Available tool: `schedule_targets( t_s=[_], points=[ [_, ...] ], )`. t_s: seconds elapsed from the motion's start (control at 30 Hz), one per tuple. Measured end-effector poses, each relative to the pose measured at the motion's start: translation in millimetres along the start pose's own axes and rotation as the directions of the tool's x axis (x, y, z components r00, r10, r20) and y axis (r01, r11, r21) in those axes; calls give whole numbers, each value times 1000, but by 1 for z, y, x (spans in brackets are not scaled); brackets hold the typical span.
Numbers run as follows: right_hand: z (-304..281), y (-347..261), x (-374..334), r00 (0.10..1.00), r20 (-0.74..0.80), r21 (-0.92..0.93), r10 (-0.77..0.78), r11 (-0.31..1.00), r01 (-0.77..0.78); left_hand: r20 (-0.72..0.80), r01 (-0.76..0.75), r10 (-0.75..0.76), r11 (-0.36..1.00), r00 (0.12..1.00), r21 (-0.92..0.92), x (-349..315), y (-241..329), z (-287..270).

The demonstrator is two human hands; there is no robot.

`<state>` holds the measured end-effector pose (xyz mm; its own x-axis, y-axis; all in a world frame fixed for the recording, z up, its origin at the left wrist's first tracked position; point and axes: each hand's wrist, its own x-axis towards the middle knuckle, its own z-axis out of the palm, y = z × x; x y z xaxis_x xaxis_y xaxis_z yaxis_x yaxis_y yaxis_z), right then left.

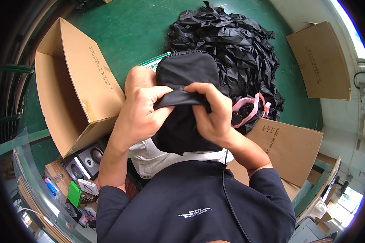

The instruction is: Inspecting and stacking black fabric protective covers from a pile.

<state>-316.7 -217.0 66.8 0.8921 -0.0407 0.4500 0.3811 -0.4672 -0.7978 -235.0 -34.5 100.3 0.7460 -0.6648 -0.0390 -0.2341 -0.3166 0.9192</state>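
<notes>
A black cloth piece with a rounded far end and a gathered-looking edge [187, 72] lies over my lap. Its exact kind is unclear. My left hand [144, 111] is closed on a fold of this cloth, thumb and fingers pinching it from the left. From the right, my right hand [213, 115] pinches the same fold, its fingertips close to the left ones. The fold stretches as a short band between both hands. Just beyond, a large heap of crumpled black cloth pieces [231, 48] spreads over the green floor.
An open cardboard box [97, 77] stands at my left. Further cardboard boxes are at the far right [320, 60] and near right [288, 146]. A pink strap [253, 111] lies on the heap's near edge. Speakers [87, 160] and small packages sit at lower left.
</notes>
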Motion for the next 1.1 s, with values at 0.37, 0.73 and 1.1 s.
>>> schedule_targets(
  t_s=[0.37,0.73,1.1],
  points=[
    [-20,20,-3,834,96,624,544,620,-476,-90,117,-187,854,978,-506,-13,-66,-17],
    [-29,54,-43,831,473,879,294,-219,-423,13,61,-177,269,984,-961,-30,-71,-4],
    [-43,66,-80,941,230,935,247,-324,-144,128,181,-128,753,983,-633,-17,-90,14]
  ],
)
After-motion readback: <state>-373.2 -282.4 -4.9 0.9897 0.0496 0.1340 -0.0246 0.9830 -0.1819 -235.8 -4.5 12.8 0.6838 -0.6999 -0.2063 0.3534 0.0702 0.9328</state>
